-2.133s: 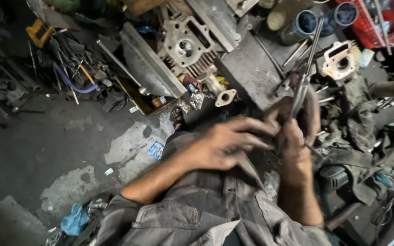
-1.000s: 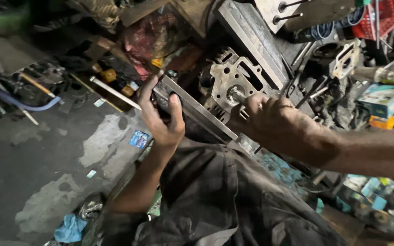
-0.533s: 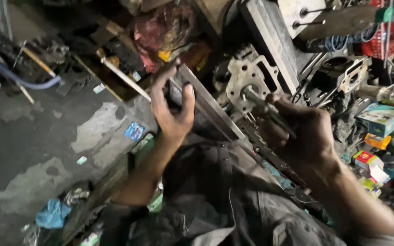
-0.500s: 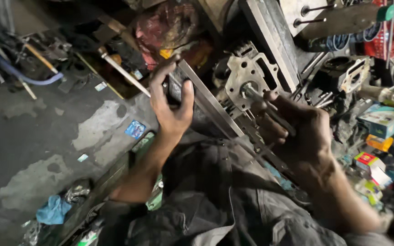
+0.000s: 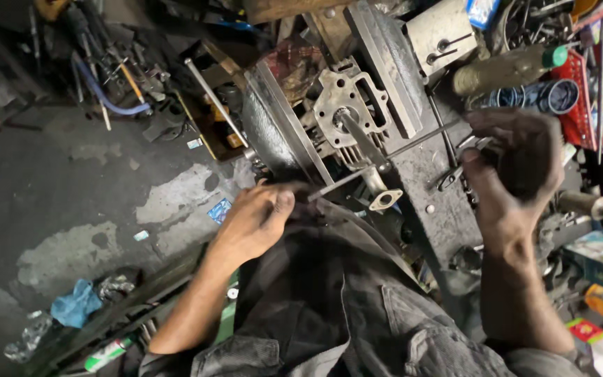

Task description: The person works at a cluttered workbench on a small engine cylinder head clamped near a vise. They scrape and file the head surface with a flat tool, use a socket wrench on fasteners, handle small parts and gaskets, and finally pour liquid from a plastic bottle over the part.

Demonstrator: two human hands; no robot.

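Head view shows a thin, dull-grey metal rod (image 5: 385,155) lying slanted across the engine part (image 5: 347,115), pinched by the left hand (image 5: 256,220) and gripped by the right hand (image 5: 514,167).

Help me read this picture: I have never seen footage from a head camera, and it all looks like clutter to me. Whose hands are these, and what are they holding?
The camera sits on a person's head and looks down, so both arms are their own. The left hand and the right hand hold the two ends of a long thin metal rod. Behind the rod stands a grey metal engine part with holes and fins, beside a flat metal bar. At right are a red plastic basket and a dark tube. At left, a stained concrete floor with a blue rag.
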